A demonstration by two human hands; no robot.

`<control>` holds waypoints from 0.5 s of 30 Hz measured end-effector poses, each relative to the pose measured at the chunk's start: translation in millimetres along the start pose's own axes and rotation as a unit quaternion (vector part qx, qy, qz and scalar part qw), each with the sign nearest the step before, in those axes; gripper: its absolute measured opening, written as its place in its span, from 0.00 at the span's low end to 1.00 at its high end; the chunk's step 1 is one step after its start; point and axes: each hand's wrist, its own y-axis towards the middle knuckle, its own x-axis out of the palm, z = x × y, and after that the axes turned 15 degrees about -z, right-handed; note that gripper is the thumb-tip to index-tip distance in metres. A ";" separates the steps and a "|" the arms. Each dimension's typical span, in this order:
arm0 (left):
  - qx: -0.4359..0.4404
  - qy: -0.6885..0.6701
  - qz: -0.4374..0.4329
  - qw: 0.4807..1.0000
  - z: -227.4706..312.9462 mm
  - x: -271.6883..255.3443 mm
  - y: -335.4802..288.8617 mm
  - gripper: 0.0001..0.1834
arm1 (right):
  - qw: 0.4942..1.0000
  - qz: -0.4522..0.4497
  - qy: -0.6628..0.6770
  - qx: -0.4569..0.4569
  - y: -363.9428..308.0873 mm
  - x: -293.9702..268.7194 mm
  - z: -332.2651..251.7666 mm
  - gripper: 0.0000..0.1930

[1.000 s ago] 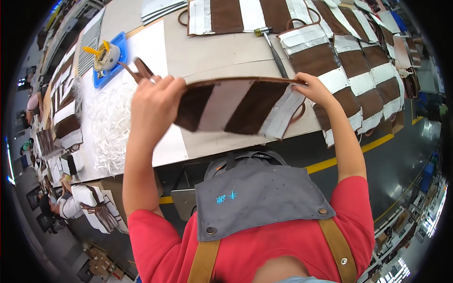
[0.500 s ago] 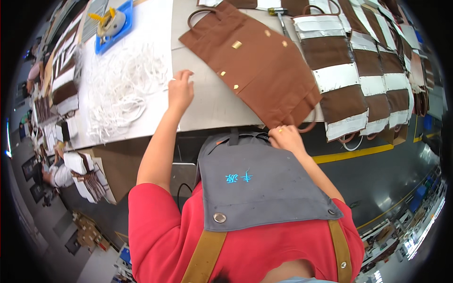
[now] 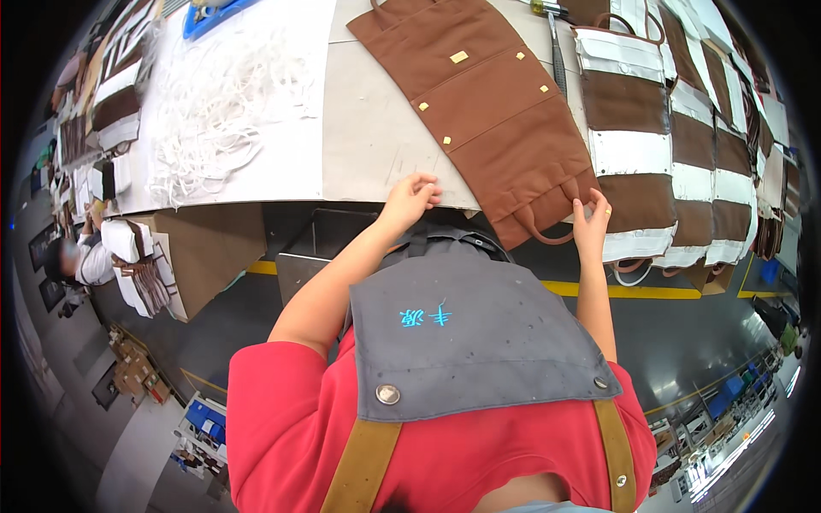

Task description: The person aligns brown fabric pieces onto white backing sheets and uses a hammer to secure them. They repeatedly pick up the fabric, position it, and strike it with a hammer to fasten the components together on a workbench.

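Item: brown canvas bag [image 3: 492,111], flat, one piece. Position: laid across the table [image 3: 376,137], running diagonally from the far edge down to the near edge, its lower end and loop handles [image 3: 547,227] hanging just over the near edge. Brass-coloured studs show on the upward face.

Change noted: a second ago the piece was lifted off the table between both hands, striped face up; half a second ago it lay plain-brown side up, and it now lies the same way, drawn nearer the front edge. Judged: the turning-over is done and the piece is being squared up.

Left hand [image 3: 410,198]: fingers loosely curled, resting at the near edge of the table just left of the bag, holding nothing that can be seen.

Right hand [image 3: 592,221]: fingers on the bag's lower corner beside the handles, at the near edge; whether it pinches the cloth or only presses it cannot be told.

Adjacent: row of brown-and-white striped bags [image 3: 637,154] touching the right side; heap of white cords [image 3: 214,103] toward the left edge; hammer [image 3: 552,34] at the far edge.
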 end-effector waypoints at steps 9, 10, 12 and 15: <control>-0.003 -0.080 -0.024 0.996 6.2 25.3 22.3 0.18 | 0.998 -0.036 -0.041 -0.013 -22.9 8.7 19.6 0.17; -0.005 -0.087 -0.024 0.996 7.0 29.4 25.5 0.18 | 0.998 -0.060 0.005 0.018 -22.6 7.0 24.5 0.16; -0.010 -0.085 -0.013 0.996 8.5 34.1 28.9 0.17 | 0.991 -0.097 0.073 0.052 -25.0 5.0 32.4 0.14; -0.014 -0.079 0.026 0.996 12.4 44.7 29.1 0.15 | 0.971 -0.156 0.162 0.080 -25.5 -5.8 26.7 0.10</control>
